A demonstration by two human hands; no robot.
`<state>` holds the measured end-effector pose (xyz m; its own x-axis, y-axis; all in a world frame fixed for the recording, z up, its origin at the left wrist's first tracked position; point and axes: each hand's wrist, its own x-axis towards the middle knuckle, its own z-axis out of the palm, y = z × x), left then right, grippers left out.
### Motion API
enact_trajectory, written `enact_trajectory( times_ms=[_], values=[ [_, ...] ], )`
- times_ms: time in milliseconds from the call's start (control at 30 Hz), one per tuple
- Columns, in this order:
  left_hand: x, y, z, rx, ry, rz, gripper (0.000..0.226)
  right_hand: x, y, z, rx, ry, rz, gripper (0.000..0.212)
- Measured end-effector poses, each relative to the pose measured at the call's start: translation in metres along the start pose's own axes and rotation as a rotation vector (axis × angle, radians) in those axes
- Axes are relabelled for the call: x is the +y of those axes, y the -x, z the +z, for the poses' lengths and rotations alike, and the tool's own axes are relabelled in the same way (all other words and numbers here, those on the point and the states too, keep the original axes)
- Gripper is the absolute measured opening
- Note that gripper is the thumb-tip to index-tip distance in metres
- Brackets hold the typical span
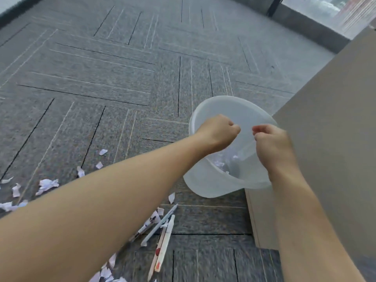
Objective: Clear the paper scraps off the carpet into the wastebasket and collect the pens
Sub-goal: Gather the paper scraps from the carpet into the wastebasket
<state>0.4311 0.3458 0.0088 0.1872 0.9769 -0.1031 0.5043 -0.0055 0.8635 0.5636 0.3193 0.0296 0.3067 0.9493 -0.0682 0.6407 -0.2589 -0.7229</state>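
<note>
A translucent white wastebasket (205, 180) stands on the grey carpet next to a beige cabinet, with crumpled paper scraps (221, 162) lying at its bottom. Both hands hover over its mouth. My left hand (218, 132) is curled into a fist, and nothing shows in it. My right hand (272, 145) has its fingers bent inward, and I cannot see anything in it. White paper scraps (47, 185) are strewn over the carpet at lower left. Several pens (162, 231) lie together below the basket, partly hidden by my left forearm.
A beige cabinet (329, 139) rises at the right, touching the wastebasket. A glass wall with a dark base (305, 23) runs along the far right. More scraps (107, 273) lie near the bottom edge.
</note>
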Motion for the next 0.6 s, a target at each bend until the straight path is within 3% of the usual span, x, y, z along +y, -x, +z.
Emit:
enact_trajectory(
  times_ms=[167,233,333,467,600],
  values=[
    [-0.010,0.026,-0.052,0.345,0.142,0.186,0.029,-0.041,0.032,0.020,0.062,-0.307,-0.222,0.030],
    [-0.039,0.047,-0.081,0.478,0.156,0.200,0.030,-0.064,0.056,0.042,-0.037,-0.400,-0.371,0.031],
    [-0.111,0.088,-0.116,0.581,0.139,0.074,0.031,-0.084,0.097,0.100,-0.262,-0.457,-0.512,0.027],
    [-0.211,0.154,-0.137,0.527,0.036,-0.173,0.033,-0.059,0.133,0.204,-0.531,-0.262,-0.544,0.027],
    [-0.279,0.224,-0.142,0.412,-0.092,-0.387,0.032,-0.001,0.140,0.288,-0.783,0.209,-0.572,0.043]
  ],
)
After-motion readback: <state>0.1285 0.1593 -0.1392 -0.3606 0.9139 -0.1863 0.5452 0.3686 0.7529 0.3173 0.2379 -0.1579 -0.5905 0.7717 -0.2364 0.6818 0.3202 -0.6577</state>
